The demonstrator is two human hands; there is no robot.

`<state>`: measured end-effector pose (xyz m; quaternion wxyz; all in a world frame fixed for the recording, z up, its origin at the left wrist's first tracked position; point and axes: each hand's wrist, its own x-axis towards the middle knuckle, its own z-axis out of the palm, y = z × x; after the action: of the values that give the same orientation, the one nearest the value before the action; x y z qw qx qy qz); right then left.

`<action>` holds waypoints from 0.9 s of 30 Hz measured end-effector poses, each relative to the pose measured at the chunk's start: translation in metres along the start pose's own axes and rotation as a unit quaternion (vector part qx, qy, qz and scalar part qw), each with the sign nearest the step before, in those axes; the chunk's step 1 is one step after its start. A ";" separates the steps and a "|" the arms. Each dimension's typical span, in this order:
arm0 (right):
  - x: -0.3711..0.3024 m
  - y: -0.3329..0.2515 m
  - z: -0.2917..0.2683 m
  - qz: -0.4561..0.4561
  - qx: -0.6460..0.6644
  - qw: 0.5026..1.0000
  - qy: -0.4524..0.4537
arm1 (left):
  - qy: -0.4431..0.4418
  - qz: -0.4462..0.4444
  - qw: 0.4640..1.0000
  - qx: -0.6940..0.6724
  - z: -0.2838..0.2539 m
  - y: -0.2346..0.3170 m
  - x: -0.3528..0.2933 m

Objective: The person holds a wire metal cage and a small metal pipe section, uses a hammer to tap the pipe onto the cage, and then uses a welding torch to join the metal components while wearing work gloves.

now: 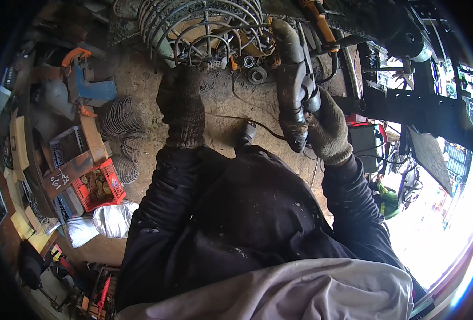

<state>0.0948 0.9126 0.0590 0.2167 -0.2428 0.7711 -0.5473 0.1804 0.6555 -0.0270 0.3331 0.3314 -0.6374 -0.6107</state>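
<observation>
- a dull grey power tool (291, 74), long, rounded and scuffed, is held near the rod cage (207, 26) by the right hand (328, 129), gloved fingers closed around it.
- the cage is formed of curved metal hoops; whether it is gripped by the left hand's (182, 104) fingers cannot be told.

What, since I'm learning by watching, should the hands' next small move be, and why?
Probably steady the wire hoops with the left hand: it is at their near edge, though contact is unclear, while the right hand holds the grey tool close beside them, so they might shift.
</observation>
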 end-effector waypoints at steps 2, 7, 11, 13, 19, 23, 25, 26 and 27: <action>0.000 0.001 0.001 -0.003 -0.023 1.000 0.001 | -0.003 0.006 1.000 0.002 -0.001 -0.003 0.000; 0.002 0.004 0.001 -0.002 -0.001 1.000 -0.004 | -0.032 0.022 0.997 -0.068 -0.004 -0.011 0.000; 0.002 -0.001 0.002 0.002 0.013 1.000 -0.015 | -0.028 0.056 0.998 -0.027 -0.005 -0.010 -0.001; 0.002 -0.004 0.002 0.019 0.020 0.999 -0.020 | -0.003 0.082 0.996 0.029 -0.003 -0.002 -0.003; 0.003 -0.007 0.005 0.006 0.023 1.000 -0.004 | 0.018 0.058 0.998 -0.014 0.000 -0.003 -0.005; 0.002 0.001 0.004 -0.025 -0.005 1.000 0.000 | 0.015 0.046 0.999 -0.010 0.000 -0.001 -0.005; 0.002 -0.001 0.004 -0.030 -0.020 0.999 -0.009 | 0.004 0.042 0.999 -0.005 -0.001 0.003 -0.006; 0.003 -0.004 0.004 -0.030 -0.019 0.999 -0.009 | 0.004 0.042 0.999 -0.005 -0.001 0.003 -0.006; 0.002 -0.007 0.004 -0.009 -0.018 1.000 -0.016 | 0.005 0.049 0.999 0.009 -0.002 0.002 -0.006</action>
<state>0.0961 0.9065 0.0645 0.2193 -0.2620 0.7752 -0.5314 0.1854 0.6597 -0.0247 0.3625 0.3059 -0.6568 -0.5862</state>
